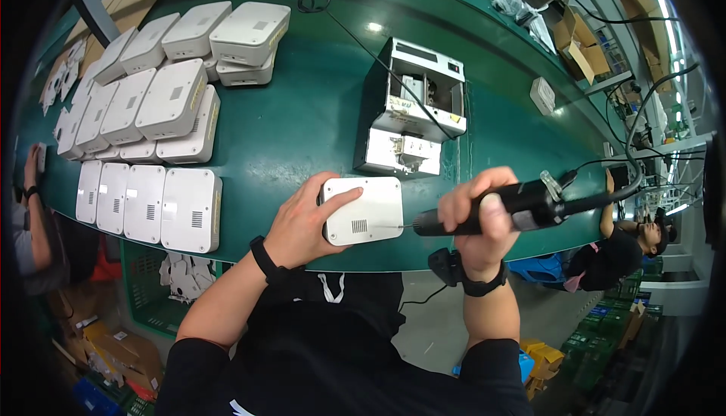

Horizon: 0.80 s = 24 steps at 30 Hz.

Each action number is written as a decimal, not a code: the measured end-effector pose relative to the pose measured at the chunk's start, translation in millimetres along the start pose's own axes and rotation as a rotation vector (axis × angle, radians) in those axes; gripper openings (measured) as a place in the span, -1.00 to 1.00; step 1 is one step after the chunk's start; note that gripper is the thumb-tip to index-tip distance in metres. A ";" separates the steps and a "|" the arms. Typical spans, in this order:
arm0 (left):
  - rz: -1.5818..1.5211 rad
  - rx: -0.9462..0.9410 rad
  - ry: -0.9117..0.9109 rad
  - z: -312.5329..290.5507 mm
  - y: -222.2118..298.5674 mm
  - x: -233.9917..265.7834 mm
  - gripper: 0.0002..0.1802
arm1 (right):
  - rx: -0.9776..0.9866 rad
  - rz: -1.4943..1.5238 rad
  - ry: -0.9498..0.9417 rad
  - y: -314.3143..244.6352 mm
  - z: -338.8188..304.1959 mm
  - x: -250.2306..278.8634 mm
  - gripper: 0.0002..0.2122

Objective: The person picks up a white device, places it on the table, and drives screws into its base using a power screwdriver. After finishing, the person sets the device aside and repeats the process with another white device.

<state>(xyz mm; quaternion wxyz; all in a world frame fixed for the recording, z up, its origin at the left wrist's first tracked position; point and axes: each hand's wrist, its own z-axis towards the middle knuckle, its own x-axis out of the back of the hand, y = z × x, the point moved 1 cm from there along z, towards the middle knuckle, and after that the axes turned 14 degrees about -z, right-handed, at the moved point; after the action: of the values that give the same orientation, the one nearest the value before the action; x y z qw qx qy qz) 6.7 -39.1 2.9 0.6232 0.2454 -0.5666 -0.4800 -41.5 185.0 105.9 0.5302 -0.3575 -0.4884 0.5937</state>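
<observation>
1. Green crate [140, 299], white parts [185, 276] inside: down-left of left fingers [344, 199].
2. Coiled black cable [314, 1]: well beyond left fingers.
3. Small white box [542, 96]: beyond right fingers [484, 182], off right.
4. Open cardboard box [578, 47]: same direction, farther.
5. Co-worker in black [605, 261]: well right of right fingers.
6. Yellow boxes [543, 359]: down-right of right fingers.

1 blk elec. drvr [529, 204], 1 metal mach. [407, 119], 1 handheld wht case [374, 206], 4 front-row wht cases [189, 206]

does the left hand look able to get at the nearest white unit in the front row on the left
Probably yes: nothing visible stands between the left hand and that row's end unit, though it would first have to let go of the held unit.
</observation>
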 end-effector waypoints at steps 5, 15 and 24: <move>-0.005 0.010 -0.018 0.8 4.0 -2.0 -0.10 | 0.166 0.043 0.139 -17.2 47.1 -2.3 -0.79; -0.030 0.009 -0.012 -1.1 0.2 -1.2 -0.13 | 0.074 0.108 0.080 -6.7 40.9 -3.5 -0.76; -0.009 -0.014 0.019 2.3 -1.7 -2.0 -0.15 | 0.072 0.068 -0.099 -30.6 -12.4 -29.2 -0.65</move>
<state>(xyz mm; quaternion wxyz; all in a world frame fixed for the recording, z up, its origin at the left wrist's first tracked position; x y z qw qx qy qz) 4.2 -37.5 1.1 0.6281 0.2481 -0.5562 -0.4843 -16.0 157.7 129.2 0.4974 -0.3250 -0.4798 0.6456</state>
